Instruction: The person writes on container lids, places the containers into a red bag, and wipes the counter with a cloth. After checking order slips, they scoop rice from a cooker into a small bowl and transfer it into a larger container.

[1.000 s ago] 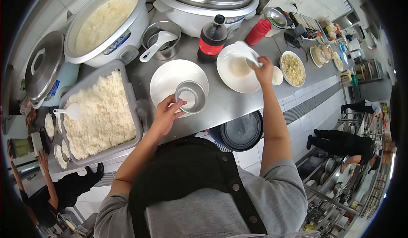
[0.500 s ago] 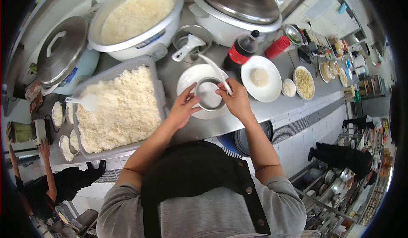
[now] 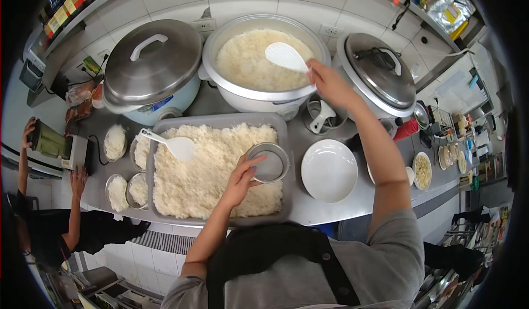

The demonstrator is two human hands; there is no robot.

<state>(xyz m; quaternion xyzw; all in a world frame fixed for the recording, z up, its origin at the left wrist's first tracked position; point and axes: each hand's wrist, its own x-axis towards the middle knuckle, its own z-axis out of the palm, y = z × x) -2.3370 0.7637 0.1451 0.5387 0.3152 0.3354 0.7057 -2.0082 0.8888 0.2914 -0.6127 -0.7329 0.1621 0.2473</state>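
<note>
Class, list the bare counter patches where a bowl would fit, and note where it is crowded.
Bare steel shows between the rice tray and white plate, along the front edge below that plate, and behind the tray beside the open cooker. Crowded: the small rice bowls left of the tray.

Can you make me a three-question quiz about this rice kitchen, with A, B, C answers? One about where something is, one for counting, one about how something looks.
1. Where is the white paddle that the right hand holds?
A. Over the open cooker
B. On the floor
C. Inside a cupboard

2. How many big cookers have lids on?
A. None
B. Two
C. Five

3. The white plate is:
A. empty
B. piled with rice
C. broken

Answers:
1 A, the paddle hangs above the uncovered rice.
2 B, the blue cooker and the right-side cooker both wear lids.
3 A, its surface is bare.
</note>
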